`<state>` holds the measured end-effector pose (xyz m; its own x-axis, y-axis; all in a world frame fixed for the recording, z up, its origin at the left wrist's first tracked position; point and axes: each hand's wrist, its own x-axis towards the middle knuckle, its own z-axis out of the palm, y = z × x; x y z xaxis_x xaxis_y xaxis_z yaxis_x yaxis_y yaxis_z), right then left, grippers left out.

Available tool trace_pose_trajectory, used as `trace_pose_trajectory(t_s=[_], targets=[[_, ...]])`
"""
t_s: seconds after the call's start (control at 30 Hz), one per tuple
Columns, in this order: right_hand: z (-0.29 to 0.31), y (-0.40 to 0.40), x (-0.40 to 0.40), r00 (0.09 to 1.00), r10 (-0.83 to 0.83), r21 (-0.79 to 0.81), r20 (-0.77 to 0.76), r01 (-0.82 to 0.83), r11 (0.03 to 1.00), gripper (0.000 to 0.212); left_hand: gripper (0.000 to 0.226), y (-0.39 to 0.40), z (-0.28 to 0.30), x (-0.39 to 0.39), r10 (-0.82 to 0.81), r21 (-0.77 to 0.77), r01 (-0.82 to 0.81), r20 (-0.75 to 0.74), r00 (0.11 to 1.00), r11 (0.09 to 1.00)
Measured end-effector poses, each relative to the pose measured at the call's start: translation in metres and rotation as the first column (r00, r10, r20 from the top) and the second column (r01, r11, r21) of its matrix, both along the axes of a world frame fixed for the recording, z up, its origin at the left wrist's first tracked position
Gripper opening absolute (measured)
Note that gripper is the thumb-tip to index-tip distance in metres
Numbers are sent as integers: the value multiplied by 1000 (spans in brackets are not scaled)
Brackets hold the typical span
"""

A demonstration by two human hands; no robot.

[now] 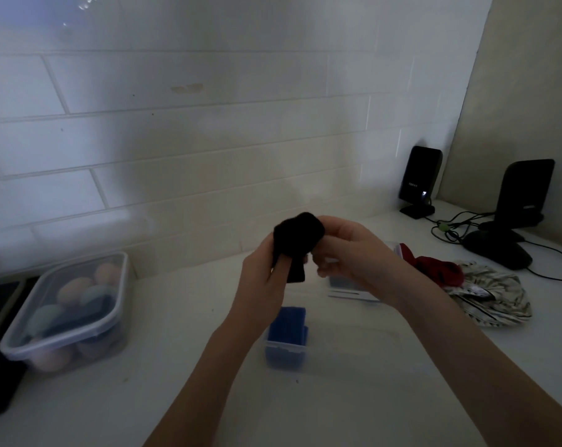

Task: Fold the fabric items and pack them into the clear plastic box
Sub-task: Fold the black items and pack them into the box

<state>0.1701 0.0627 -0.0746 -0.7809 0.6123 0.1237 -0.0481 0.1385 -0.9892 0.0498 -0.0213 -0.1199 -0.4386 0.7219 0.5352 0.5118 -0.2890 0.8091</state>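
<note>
1. The white countertop [176, 317] carries everything. At its left stands a lidded clear tub [65, 312] full of rounded pastel pieces; at the right sit two dark stands [511, 214] with trailing cables.
2. The clear plastic box [353, 350] lies low in the middle, hard to make out in the dim light. A blue folded piece [287, 330] already sits at its left end.
3. At the right, a patterned silky cloth [489, 295] and a red fabric item [440, 269] lie heaped, touching each other — both unfolded, I judge.
4. The black fabric item [297, 243] is held in the air above the box, bunched into a roll with one end hanging down.
5. The left hand [262, 279] grips its lower part; the right hand [353, 250] pinches its right edge with curled fingers.
6. Risks — the roll looks loose, so it may spring open if either hand lets go early. In this gloom, the nearly invisible box rim could also be misjudged and the item dropped outside it.
</note>
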Motion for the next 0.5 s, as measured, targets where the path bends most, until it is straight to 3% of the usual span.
trace_pose_trajectory(t_s=[0.1, 0.23, 0.4, 0.5], targets=[[-1, 4, 1, 997, -62, 239, 55, 47, 970, 21, 22, -1, 6, 10, -151, -62, 164, 175, 973, 985], [-4, 7, 0, 986, -147, 307, 79, 116, 945, 9, 17, 0, 7, 12, -211, -103, 251, 295, 932, 963], [-4, 10, 3, 980, -115, 369, 161, 48, 928, 13, 19, 0, 8, 8, -114, -72, 143, 316, 942, 987], [-3, 11, 4, 970, -61, 442, 236, -51, 895, 17, 16, -1, 12, 4, -138, -28, 163, 402, 905, 986]])
